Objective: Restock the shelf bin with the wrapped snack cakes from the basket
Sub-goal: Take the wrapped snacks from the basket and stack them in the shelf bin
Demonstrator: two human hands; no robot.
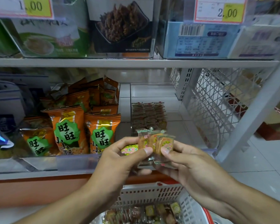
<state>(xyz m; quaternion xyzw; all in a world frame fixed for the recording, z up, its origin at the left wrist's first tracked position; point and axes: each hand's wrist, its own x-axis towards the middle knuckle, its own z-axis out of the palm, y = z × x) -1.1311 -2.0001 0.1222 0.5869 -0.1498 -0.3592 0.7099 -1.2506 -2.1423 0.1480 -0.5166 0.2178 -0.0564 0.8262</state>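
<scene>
Both hands hold a small bunch of wrapped snack cakes (pixel 153 142) upright in front of the shelf. My left hand (pixel 120 160) pinches the bunch from the left and also holds one cake with a yellow-green label in its palm. My right hand (pixel 184 160) pinches the bunch from the right with thumb and fingers. Just behind the bunch stands the clear shelf bin (pixel 152 91), with rows of wrapped cakes (pixel 148 116) stacked in its front left part. Below my hands sits the white basket (pixel 152 193), holding several more wrapped cakes (pixel 144 214).
Orange snack bags (pixel 86 126) fill the bin to the left. A white wire mesh side panel (pixel 217 101) and a slanted shelf post (pixel 252 110) close the right. An upper shelf (pixel 136 63) with boxed goods hangs overhead. The basket has a red rim (pixel 208 214).
</scene>
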